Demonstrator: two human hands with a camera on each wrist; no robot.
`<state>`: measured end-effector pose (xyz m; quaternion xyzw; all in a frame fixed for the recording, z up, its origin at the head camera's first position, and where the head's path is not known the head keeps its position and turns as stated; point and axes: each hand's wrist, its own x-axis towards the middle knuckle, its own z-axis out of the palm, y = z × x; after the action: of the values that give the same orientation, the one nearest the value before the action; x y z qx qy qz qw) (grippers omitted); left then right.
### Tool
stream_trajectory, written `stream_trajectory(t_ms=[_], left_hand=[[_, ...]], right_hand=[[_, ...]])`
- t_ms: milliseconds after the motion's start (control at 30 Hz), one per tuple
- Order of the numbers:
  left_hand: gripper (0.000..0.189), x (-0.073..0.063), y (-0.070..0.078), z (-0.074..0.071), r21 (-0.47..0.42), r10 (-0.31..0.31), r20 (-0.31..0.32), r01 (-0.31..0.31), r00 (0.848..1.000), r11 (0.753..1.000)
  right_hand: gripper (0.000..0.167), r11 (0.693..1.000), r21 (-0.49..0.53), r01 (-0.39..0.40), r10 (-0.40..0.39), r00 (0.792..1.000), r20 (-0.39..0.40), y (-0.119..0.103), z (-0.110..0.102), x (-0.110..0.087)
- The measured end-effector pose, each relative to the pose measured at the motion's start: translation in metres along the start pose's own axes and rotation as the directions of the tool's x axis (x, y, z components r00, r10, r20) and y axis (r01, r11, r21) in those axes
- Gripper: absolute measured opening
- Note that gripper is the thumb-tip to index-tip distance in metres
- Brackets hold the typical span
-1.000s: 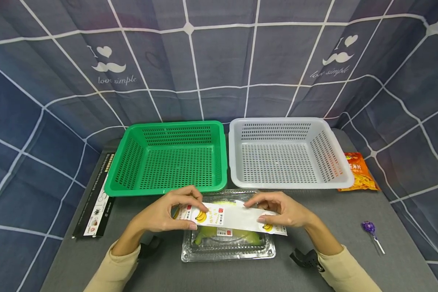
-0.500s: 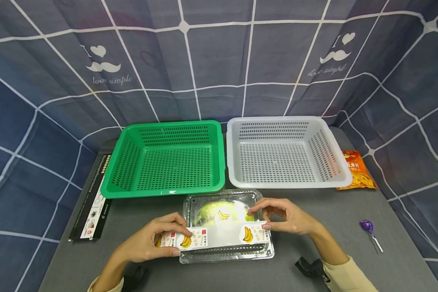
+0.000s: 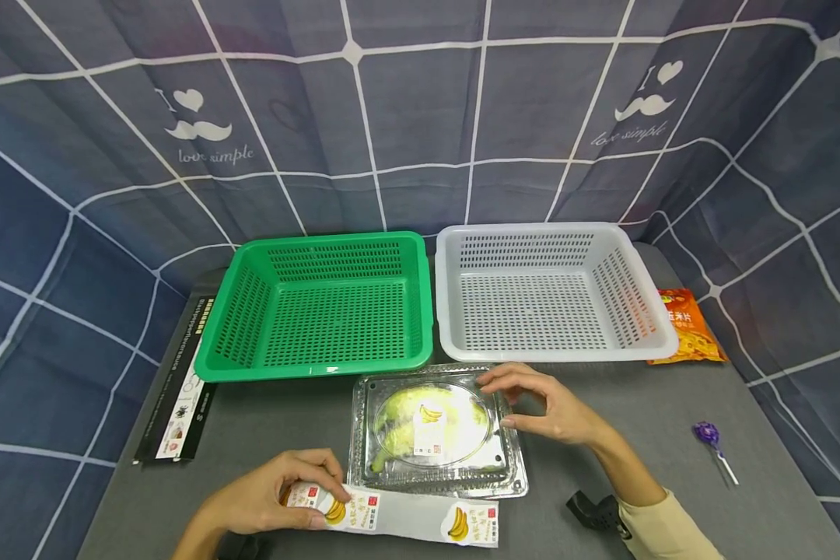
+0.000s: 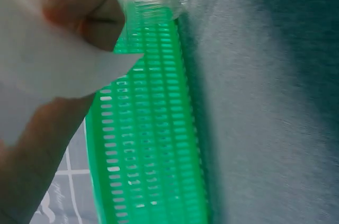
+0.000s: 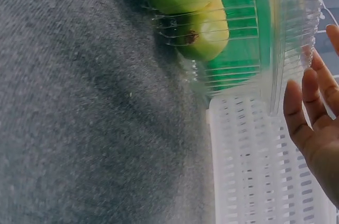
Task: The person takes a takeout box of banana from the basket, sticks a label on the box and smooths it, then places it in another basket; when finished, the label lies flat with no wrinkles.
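My left hand (image 3: 266,494) pinches one end of a white strip of banana-print stickers (image 3: 409,515) between thumb and fingers. The strip stretches rightward along the front of a clear plastic box (image 3: 361,447), its far end unheld. Pale underside of the strip (image 4: 47,60) fills part of the left wrist view. Inside the closed box are yellow-green fruits (image 5: 204,38) with brown ends. One banana sticker (image 3: 428,437) lies on the lid. At the box's right edge, my right hand (image 3: 553,408) has loosely bent fingers and holds nothing; its fingertips are right by the rim.
Behind the box stand a green basket (image 3: 315,370) and a white basket (image 3: 560,355). A long black box (image 3: 171,389) lies at the left. An orange snack bag (image 3: 689,327) sits beside the white basket, and a purple lollipop (image 3: 707,434) lies at the right.
The sticker strip, held at both ends before, has come down toward me, off the lid, in my left hand. My right hand has let go of it and stays near the box's right edge.
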<state>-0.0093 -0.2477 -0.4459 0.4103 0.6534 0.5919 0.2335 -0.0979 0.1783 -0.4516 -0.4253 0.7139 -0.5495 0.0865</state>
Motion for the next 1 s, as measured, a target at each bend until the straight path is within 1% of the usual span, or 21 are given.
stream_trajectory(t_ms=[100,233,333,400,500,567,667,733,767,800,1000], left_hand=[[0.036,-0.008,-0.002,0.004,-0.039,-0.050,0.031,0.051,0.998,0.998],[0.034,-0.017,-0.005,0.007,-0.022,-0.088,0.019,0.089,0.996,0.996],[0.034,-0.022,-0.009,0.008,-0.020,-0.106,0.004,0.106,0.994,0.994],[0.034,-0.025,-0.012,0.010,-0.030,-0.123,0.008,0.123,0.992,0.992],[0.034,-0.030,-0.017,0.012,-0.041,-0.157,0.025,0.158,0.987,0.987],[0.033,-0.032,-0.019,0.014,-0.046,-0.195,0.031,0.196,0.980,0.979],[0.033,-0.033,-0.023,0.015,-0.027,-0.203,0.031,0.204,0.979,0.979],[0.034,-0.033,-0.025,0.016,-0.018,-0.195,0.029,0.196,0.980,0.981],[0.034,-0.033,-0.026,0.017,-0.001,-0.181,0.025,0.181,0.983,0.983],[0.035,-0.032,-0.028,0.017,0.011,-0.166,0.018,0.166,0.986,0.986],[0.036,-0.032,-0.028,0.019,0.076,-0.164,-0.043,0.167,0.986,0.983]], right_hand=[[0.044,0.998,-0.059,-0.028,0.028,1.000,0.001,0.001,0.000,-0.002],[0.044,0.993,-0.112,-0.030,0.031,0.999,0.007,0.003,0.001,-0.003],[0.044,0.992,-0.113,-0.061,0.063,0.998,0.012,0.004,0.001,-0.004],[0.045,0.991,-0.114,-0.077,0.080,0.997,0.015,0.005,0.002,-0.005],[0.045,0.989,-0.113,-0.095,0.098,0.995,0.023,0.007,0.003,-0.006],[0.047,0.990,-0.108,-0.094,0.098,0.995,0.028,0.008,0.003,-0.006],[0.049,0.990,-0.107,-0.091,0.096,0.995,0.039,0.009,0.004,-0.008],[0.051,0.990,-0.111,-0.088,0.093,0.995,0.043,0.010,0.004,-0.009],[0.052,0.989,-0.118,-0.087,0.093,0.995,0.044,0.010,0.004,-0.009],[0.052,0.989,-0.124,-0.086,0.092,0.995,0.045,0.010,0.004,-0.010],[0.051,0.985,-0.150,-0.083,0.090,0.995,0.039,0.010,0.005,-0.011]])
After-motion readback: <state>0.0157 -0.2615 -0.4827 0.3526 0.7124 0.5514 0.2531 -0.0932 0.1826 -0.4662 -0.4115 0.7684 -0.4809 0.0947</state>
